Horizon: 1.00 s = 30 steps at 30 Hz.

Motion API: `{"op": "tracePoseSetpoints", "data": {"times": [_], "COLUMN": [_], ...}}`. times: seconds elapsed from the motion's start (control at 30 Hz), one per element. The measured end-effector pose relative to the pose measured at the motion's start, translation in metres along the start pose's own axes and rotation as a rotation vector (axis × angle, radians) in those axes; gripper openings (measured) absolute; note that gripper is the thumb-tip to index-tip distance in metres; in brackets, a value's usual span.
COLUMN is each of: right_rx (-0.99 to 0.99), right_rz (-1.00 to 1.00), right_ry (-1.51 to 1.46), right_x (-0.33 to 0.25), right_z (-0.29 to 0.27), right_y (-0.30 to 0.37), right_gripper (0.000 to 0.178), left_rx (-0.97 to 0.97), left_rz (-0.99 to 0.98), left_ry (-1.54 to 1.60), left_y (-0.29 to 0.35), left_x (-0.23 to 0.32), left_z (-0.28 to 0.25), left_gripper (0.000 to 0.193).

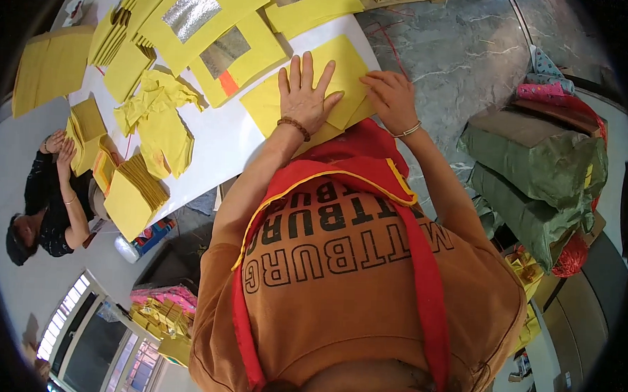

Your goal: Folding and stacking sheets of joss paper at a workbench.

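Observation:
My left hand [305, 95] lies flat with its fingers spread on yellow paper [350, 55] at the table's near right edge. This paper looks folded or layered, with overlapping edges beneath the palm. At its right edge my right hand [395, 101] is closed, the bent fingers pinching the paper's border; the thumb is partly hidden. Just to the left lies a yellow sheet with a silver-grey square and an orange-red strip [228, 83]. Beyond it a stack of yellow paper with a shiny silver square [191, 13] is piled up.
Crumpled yellow paper [158, 114] lies on the white table [215, 141]. Several folded yellow stacks [135, 197] stand along its left side, where another person [58, 201] handles some. On the right, green-wrapped bundles [536, 162] rest on the grey marbled floor [443, 76].

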State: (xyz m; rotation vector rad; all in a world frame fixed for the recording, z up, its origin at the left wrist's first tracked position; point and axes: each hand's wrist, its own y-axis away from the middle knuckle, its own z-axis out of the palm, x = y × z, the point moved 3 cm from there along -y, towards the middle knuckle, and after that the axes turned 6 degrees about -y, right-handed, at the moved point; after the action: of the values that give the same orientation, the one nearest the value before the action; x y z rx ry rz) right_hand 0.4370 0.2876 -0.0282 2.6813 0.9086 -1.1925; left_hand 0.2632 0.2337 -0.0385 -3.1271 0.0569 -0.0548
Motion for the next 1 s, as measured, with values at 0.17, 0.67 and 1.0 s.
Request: {"op": "tracePoseSetpoints", "data": {"times": [0.17, 0.67, 1.0], "right_rx": [0.06, -0.275, -0.146], "right_rz": [0.086, 0.606, 0.403], "right_ry": [-0.193, -0.704, -0.243], "right_x": [0.008, -0.005, 0.0], "right_z": [0.004, 0.016, 0.01], "right_y": [-0.004, -0.013, -0.008], "right_gripper": [0.026, 0.026, 0.03], "left_rx": [0.007, 0.028, 0.061], "left_rz": [-0.005, -0.015, -0.007], "left_ry": [-0.028, 0.011, -0.005], "left_y": [0.0, 0.002, 0.002], "left_x": [0.0, -0.002, -0.001], "left_z": [0.002, 0.005, 0.007], "left_gripper": [0.058, 0.055, 0.056]}}
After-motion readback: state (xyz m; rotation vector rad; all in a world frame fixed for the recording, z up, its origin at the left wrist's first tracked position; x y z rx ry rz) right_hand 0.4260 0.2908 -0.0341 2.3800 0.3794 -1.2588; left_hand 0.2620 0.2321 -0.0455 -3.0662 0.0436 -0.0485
